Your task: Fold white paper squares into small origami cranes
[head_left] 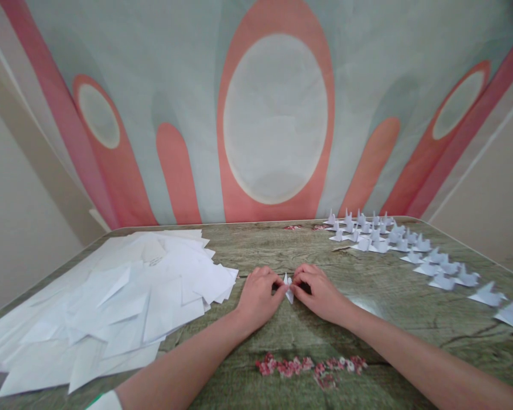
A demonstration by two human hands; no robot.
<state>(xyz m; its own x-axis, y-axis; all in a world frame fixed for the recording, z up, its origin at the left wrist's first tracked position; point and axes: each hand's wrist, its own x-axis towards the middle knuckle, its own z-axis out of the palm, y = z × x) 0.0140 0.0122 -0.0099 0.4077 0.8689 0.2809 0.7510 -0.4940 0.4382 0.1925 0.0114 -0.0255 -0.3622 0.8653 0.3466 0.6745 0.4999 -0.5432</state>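
A small white paper crane (288,289) stands upright near the middle of the wood-patterned table, its pointed tip up. My left hand (261,296) pinches its left side between thumb and fingertips. On the other side, my right hand (318,291) pinches its right side the same way. The fingertips of both hands nearly meet at the crane and cover parts of its wings. Both forearms rest low over the table.
Loose white paper sheets (166,279) spread in a heap over the left side. Several finished paper cranes (380,245) stand in rows along the right. Pink flower print (286,365) marks the near tabletop (222,370). A patterned backdrop (277,125) rises behind the far edge.
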